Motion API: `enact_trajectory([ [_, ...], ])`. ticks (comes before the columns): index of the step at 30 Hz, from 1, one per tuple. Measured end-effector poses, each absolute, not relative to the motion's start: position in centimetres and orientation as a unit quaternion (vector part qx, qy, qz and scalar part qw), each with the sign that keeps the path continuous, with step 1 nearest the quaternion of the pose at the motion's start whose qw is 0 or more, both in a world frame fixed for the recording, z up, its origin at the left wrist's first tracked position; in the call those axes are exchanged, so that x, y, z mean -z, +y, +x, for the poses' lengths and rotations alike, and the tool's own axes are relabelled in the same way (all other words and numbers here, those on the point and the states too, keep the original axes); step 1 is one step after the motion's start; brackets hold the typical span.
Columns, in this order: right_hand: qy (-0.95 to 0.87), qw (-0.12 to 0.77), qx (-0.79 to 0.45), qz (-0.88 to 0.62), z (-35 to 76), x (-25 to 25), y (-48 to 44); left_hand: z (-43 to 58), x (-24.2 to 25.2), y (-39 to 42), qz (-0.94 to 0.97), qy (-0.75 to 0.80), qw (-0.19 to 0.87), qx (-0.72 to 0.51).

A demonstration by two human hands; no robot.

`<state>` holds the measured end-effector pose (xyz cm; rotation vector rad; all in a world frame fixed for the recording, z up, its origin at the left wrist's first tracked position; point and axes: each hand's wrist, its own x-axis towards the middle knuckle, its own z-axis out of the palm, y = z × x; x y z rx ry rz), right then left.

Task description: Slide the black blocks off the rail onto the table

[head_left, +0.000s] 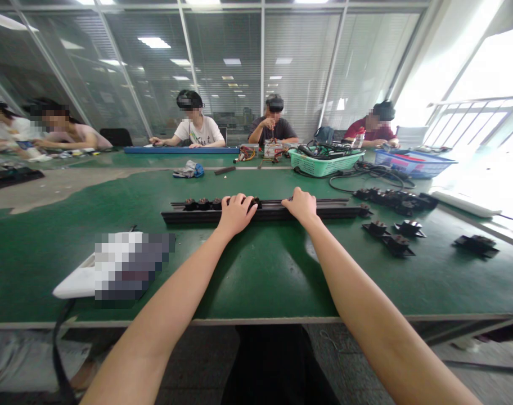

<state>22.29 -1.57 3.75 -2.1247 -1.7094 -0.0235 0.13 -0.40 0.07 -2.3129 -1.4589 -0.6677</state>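
A long black rail (332, 211) lies across the green table (256, 275) in front of me. My left hand (236, 212) rests on the rail with fingers curled over it, beside a row of small black parts (202, 203) seated in the rail's left end. My right hand (301, 205) also grips the rail, a little right of the left hand, fingers bent over its far edge. Another black part (365, 209) sits at the rail's right end.
Loose black bracket parts (395, 236) lie to the right, with more in a cluster (391, 198). A white device (77, 281) sits at front left. A green basket (324, 162) and blue basket (412, 162) stand farther back. Several people work along the far side.
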Motion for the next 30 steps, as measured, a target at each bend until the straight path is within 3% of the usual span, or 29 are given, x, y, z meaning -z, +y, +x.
enact_trajectory([
  [17, -0.596, 0.187, 0.046, -0.779, 22.88, -3.83, -1.83, 0.18, -0.1, -0.44, -0.811, -0.511, 0.161, 0.234],
  [30, -0.592, 0.177, 0.003, -0.787, 23.02, -4.38, -1.6, 0.12, -0.18, -0.6, -0.811, -0.511, 0.158, 0.237],
])
